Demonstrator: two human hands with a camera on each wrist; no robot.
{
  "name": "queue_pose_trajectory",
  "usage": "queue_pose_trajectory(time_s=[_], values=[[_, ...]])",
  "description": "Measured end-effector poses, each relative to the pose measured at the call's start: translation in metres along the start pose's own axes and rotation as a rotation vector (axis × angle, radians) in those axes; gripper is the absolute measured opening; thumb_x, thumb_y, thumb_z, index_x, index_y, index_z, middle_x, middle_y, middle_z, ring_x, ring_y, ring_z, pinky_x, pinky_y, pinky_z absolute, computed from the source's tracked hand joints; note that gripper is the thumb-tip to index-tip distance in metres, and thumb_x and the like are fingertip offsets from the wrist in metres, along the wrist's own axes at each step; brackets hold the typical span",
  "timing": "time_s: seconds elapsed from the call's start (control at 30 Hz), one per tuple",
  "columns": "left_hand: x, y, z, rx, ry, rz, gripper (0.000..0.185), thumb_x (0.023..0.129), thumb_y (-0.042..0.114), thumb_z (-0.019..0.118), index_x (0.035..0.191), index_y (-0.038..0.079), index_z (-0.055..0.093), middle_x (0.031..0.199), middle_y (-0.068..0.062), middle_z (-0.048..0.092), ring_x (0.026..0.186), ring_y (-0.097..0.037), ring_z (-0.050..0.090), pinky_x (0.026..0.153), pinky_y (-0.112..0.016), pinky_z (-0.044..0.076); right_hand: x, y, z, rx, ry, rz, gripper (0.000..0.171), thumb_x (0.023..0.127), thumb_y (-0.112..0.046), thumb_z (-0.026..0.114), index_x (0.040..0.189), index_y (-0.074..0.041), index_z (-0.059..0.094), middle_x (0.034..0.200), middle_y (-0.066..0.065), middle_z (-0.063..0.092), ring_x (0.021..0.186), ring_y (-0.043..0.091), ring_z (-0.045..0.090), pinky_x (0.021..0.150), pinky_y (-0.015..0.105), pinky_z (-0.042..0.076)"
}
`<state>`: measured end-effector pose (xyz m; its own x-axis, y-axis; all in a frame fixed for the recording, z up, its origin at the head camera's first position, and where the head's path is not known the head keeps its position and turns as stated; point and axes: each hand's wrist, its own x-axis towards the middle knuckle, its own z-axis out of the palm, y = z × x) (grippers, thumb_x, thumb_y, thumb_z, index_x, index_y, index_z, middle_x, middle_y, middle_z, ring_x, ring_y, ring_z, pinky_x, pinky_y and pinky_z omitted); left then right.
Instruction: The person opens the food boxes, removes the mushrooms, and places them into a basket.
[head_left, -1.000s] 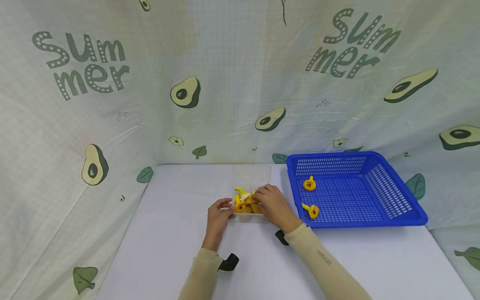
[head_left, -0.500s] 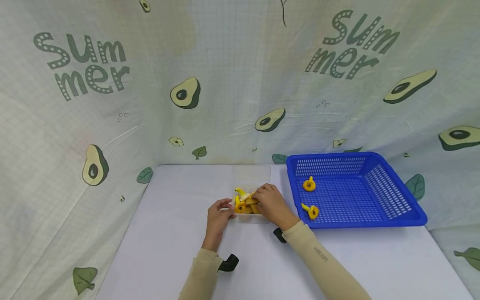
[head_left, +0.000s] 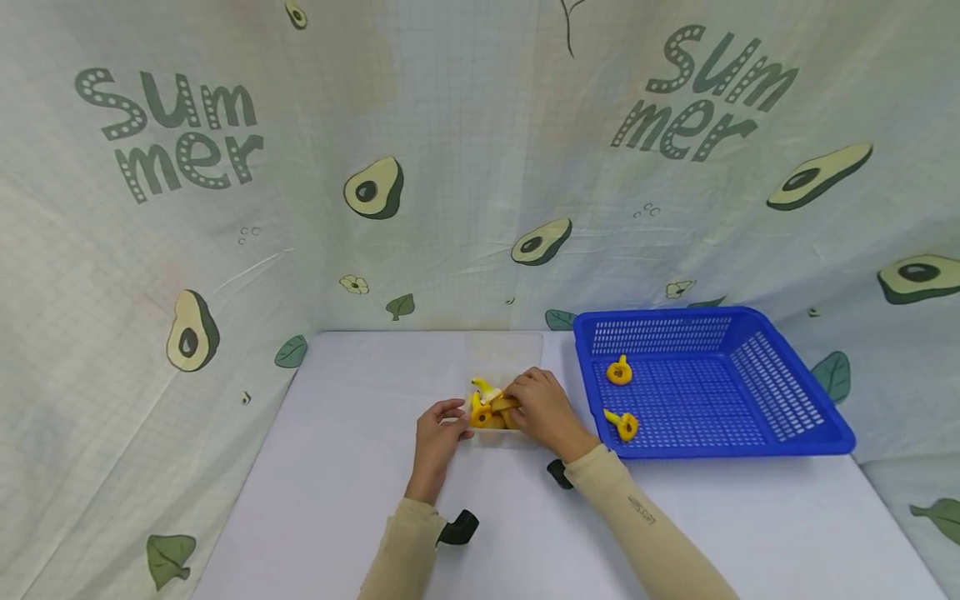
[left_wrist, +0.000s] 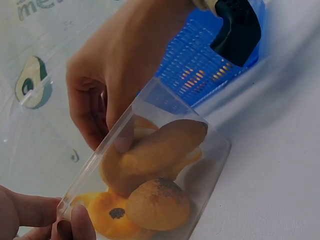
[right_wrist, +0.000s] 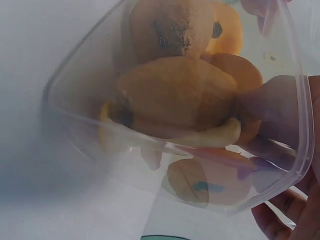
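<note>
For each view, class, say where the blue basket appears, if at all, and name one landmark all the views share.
Head: the blue basket is right of centre.
Left wrist: top, right of centre, beside the right hand.
Right wrist: not in this picture.
Shared landmark: the clear box, seen in all three.

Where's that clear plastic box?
In the head view, the clear box sits left of the blue basket, with the left hand and right hand at its rim.

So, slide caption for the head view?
Left hand at clear container, right hand at yellow pieces inside, blue basket alongside.
</note>
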<state>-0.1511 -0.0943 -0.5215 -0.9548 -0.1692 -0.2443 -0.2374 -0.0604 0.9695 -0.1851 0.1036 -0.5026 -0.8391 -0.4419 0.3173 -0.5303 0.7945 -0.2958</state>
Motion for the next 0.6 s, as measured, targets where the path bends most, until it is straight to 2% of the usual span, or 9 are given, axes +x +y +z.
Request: queue_pose_trajectory(time_s=[0.27, 0.6], values=[[-0.0003, -0.0024, -0.0002, -0.014, -0.007, 0.008, 0.031, 0.096, -0.009, 0.068, 0.127, -0.011, 0.065, 0.102, -0.012, 0.06, 0.075, -0.014, 0.058, 0.067, -0.022, 0.063, -0.0032, -0.0008, 0.0023, 0.036, 0.085, -0.016, 0.017, 0.086, -0.006, 0.085, 0.102, -0.009, 0.081, 0.102, 0.004, 0.077, 0.101, 0.025, 0.06, 0.1, 0.044, 0.053], [-0.0004, -0.0005, -0.0012, -0.015, -0.01, 0.01, 0.031, 0.097, -0.008, 0.068, 0.127, -0.011, 0.065, 0.102, -0.011, 0.06, 0.075, -0.013, 0.059, 0.067, -0.022, 0.063, -0.0034, -0.0037, -0.0024, 0.093, 0.245, -0.075, 0.022, 0.087, -0.011, 0.088, 0.108, -0.011, 0.081, 0.106, 0.002, 0.078, 0.104, 0.023, 0.062, 0.097, 0.041, 0.054]])
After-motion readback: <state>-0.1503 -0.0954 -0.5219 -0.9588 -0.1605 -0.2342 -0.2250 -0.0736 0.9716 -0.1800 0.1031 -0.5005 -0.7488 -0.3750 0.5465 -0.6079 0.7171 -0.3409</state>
